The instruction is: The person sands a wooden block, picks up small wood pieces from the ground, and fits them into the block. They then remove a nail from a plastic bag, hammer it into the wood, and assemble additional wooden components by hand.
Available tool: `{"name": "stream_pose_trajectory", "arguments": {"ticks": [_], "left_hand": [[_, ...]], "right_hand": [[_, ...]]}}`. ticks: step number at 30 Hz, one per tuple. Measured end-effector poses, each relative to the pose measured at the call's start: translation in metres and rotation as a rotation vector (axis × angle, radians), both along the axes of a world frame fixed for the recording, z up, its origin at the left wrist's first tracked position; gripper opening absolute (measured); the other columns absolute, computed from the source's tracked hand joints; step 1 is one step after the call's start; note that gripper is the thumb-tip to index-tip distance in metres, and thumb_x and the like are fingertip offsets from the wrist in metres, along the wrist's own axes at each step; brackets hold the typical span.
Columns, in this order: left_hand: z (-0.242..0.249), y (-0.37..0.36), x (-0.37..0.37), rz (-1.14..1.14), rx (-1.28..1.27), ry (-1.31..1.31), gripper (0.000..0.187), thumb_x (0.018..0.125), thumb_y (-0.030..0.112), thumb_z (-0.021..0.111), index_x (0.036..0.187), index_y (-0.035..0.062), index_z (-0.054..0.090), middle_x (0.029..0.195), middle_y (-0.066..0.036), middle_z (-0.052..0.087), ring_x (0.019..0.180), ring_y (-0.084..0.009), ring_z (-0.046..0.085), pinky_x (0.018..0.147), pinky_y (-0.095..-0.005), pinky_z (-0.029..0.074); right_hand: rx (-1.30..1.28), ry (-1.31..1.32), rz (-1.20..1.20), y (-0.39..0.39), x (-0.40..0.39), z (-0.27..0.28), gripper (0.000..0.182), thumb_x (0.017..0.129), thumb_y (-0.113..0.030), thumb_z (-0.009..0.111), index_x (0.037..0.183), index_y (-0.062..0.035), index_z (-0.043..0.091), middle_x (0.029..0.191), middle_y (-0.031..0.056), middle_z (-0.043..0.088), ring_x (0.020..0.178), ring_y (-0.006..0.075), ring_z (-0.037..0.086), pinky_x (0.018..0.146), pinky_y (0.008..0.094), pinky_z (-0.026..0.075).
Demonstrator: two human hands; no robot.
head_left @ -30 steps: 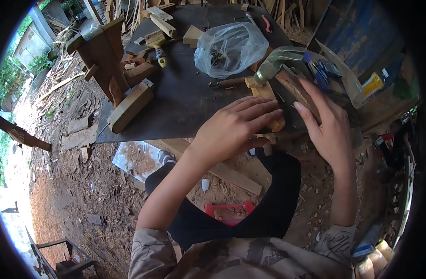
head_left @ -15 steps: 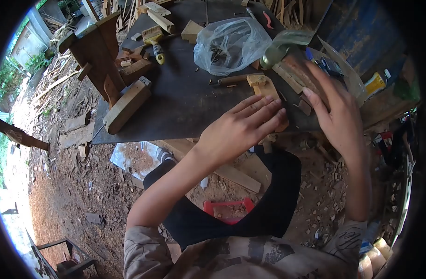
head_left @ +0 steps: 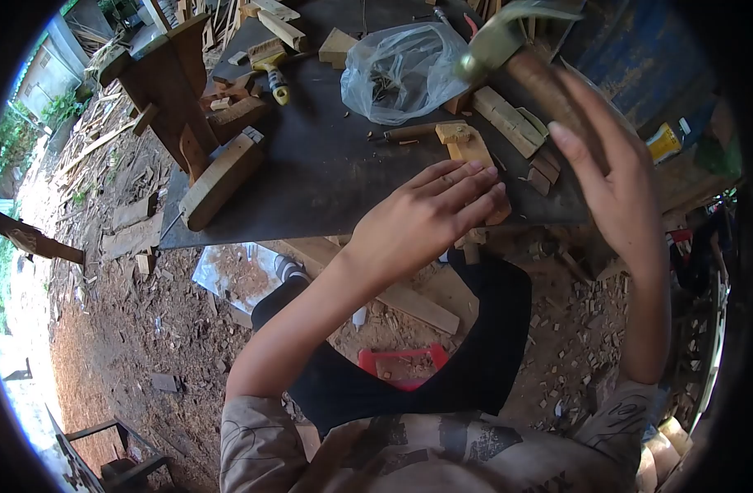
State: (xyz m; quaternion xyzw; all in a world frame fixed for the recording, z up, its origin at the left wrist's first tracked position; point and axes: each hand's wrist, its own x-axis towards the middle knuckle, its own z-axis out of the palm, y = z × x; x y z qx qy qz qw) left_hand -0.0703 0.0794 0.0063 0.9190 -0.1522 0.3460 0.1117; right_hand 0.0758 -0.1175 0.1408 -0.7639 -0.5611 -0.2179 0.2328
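Observation:
My left hand [head_left: 430,209] lies over a light wooden piece [head_left: 468,148] near the table's front edge, its fingers wrapped on the wood. A small block sits on the far end of that piece. My right hand [head_left: 611,177] grips the wooden handle of a hammer [head_left: 549,86], whose metal head is raised above the table's right side and slightly blurred. A thin wooden-handled tool [head_left: 409,132] lies left of the small block. Beneath the raised hammer are a wood block [head_left: 508,122] and smaller scraps.
The dark table [head_left: 327,181] also bears a clear plastic bag [head_left: 401,74] with small dark items, a brush [head_left: 275,80], and a wooden assembly [head_left: 167,99] at the left. A yellow container [head_left: 662,144] stands at right. Below are a red stool [head_left: 405,367] and wood scraps.
My right hand has lifted the hammer up, away from the wood block on the right. My left hand stays on the wooden piece. The view has shifted slightly.

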Motion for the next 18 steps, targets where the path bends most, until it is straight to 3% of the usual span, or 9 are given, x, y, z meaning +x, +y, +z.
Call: {"name": "stream_pose_trajectory", "arguments": {"ticks": [1,2,4,9,12,16,18], "left_hand": [[0.000,0.000,0.000,0.002,0.001,0.000,0.058,0.091,0.012,0.070,0.148,0.0135,0.064,0.158,-0.005,0.064,0.147,-0.0269,0.061,0.127,-0.0430,0.048],[-0.001,0.000,0.000,0.003,0.005,0.001,0.058,0.091,0.012,0.070,0.148,0.0135,0.064,0.158,-0.005,0.064,0.147,-0.0267,0.061,0.127,-0.0430,0.048],[-0.002,0.001,0.001,-0.002,-0.008,-0.002,0.059,0.091,0.011,0.070,0.149,0.0137,0.064,0.157,-0.005,0.064,0.147,-0.0265,0.061,0.127,-0.0427,0.048],[0.003,-0.001,0.001,-0.003,0.001,0.003,0.060,0.090,0.010,0.072,0.150,0.0153,0.064,0.157,-0.004,0.065,0.146,-0.0263,0.061,0.126,-0.0418,0.049],[0.000,-0.001,0.000,0.003,-0.011,0.006,0.062,0.090,0.010,0.072,0.151,0.0164,0.064,0.157,-0.005,0.065,0.146,-0.0261,0.062,0.126,-0.0415,0.050],[0.002,-0.001,0.000,0.004,-0.016,0.028,0.065,0.088,0.009,0.074,0.152,0.0167,0.063,0.158,-0.005,0.064,0.144,-0.0262,0.063,0.125,-0.0417,0.050],[0.004,-0.001,0.000,0.005,-0.016,0.031,0.066,0.088,0.008,0.074,0.153,0.0166,0.063,0.158,-0.005,0.064,0.144,-0.0262,0.063,0.125,-0.0418,0.050]], "right_hand": [[0.101,-0.007,0.035,0.001,0.002,0.001,0.047,0.112,-0.025,0.068,0.155,-0.0069,0.062,0.130,0.0214,0.078,0.115,0.0345,0.079,0.097,0.0430,0.060],[0.198,0.143,0.041,0.001,-0.001,0.000,0.050,0.113,-0.030,0.066,0.156,-0.0040,0.061,0.138,0.0186,0.076,0.124,0.0302,0.075,0.105,0.0397,0.058],[0.161,0.198,-0.070,0.002,-0.001,-0.012,0.052,0.113,-0.033,0.065,0.157,-0.0048,0.060,0.132,0.0219,0.077,0.119,0.0311,0.077,0.103,0.0402,0.058],[-0.296,0.137,-0.124,-0.002,0.015,-0.016,0.053,0.113,-0.036,0.064,0.157,-0.0058,0.059,0.113,0.0308,0.074,0.107,0.0348,0.079,0.097,0.0451,0.057],[-0.088,0.043,-0.114,-0.005,0.027,-0.017,0.055,0.113,-0.038,0.065,0.157,-0.0058,0.059,0.117,0.0226,0.080,0.107,0.0339,0.080,0.095,0.0451,0.057],[0.137,0.525,-0.157,-0.010,0.022,-0.003,0.059,0.112,-0.038,0.068,0.159,-0.0056,0.058,0.128,0.0186,0.080,0.119,0.0283,0.076,0.102,0.0413,0.056],[0.078,0.472,-0.126,-0.010,0.025,-0.016,0.058,0.112,-0.039,0.067,0.159,-0.0051,0.058,0.122,0.0195,0.080,0.113,0.0306,0.078,0.099,0.0419,0.056]]}}
